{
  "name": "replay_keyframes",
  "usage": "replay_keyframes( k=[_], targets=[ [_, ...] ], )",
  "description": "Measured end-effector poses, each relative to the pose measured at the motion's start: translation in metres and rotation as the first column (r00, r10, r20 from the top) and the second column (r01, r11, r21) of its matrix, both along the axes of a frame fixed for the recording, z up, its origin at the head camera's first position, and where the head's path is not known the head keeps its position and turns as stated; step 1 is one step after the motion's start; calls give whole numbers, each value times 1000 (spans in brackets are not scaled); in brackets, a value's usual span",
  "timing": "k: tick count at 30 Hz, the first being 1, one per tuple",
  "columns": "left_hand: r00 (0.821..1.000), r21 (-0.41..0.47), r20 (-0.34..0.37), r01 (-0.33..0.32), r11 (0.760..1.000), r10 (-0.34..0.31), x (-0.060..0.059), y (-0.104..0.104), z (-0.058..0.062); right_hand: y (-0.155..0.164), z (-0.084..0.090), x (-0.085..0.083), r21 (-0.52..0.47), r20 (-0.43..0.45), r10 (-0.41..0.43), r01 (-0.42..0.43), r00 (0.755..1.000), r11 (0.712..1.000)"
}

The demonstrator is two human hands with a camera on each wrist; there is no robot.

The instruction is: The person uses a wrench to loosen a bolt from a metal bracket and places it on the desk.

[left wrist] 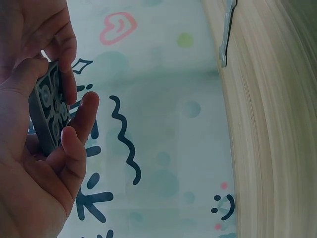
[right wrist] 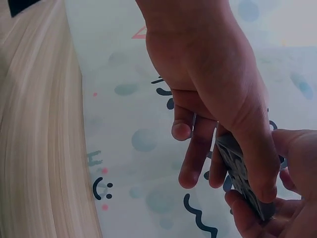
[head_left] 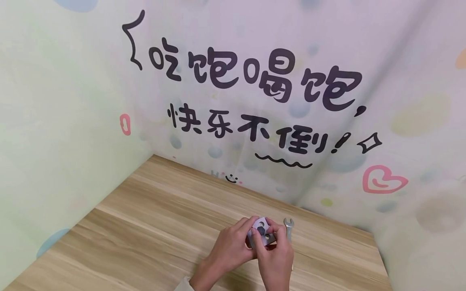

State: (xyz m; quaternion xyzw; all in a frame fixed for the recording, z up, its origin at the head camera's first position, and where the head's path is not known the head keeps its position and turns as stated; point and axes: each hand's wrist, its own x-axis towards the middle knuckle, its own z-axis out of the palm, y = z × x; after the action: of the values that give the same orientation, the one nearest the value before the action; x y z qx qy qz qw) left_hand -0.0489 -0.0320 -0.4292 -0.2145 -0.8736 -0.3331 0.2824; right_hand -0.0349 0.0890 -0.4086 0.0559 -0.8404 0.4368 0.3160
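Both hands hold a small grey block (head_left: 265, 232) above the wooden table. Its upper face is light grey with round holes, and a dark hexagonal bolt head (head_left: 261, 230) sits at its middle. My left hand (head_left: 231, 244) grips the block from the left, thumb and fingers at its edges. My right hand (head_left: 275, 258) pinches it on the right, its thumb close by the bolt head. In the left wrist view the block (left wrist: 49, 106) shows a dark recessed pattern on its underside; fingers hide part of it.
An open-end wrench (head_left: 289, 228) lies on the wooden table (head_left: 145, 226) just beyond my right hand. White printed curtains (head_left: 233, 36) with black lettering enclose the table at the back and sides.
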Motion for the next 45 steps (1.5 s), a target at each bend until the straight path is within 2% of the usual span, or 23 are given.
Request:
replay_keyframes(
  k=[16,28,45],
  targets=[
    [1000,-7,-19,-12,1000,12,-1,1,-1,3,-2,0,23,-75,41,-39,996,999],
    [1000,-2,-10,-17,1000,17,-1,1,1,6,-2,-1,9,-95,101,-100,990,995],
    [1000,10,-10,-17,1000,17,1,0,3,10,0,0,10,-80,164,-164,983,986]
  ],
)
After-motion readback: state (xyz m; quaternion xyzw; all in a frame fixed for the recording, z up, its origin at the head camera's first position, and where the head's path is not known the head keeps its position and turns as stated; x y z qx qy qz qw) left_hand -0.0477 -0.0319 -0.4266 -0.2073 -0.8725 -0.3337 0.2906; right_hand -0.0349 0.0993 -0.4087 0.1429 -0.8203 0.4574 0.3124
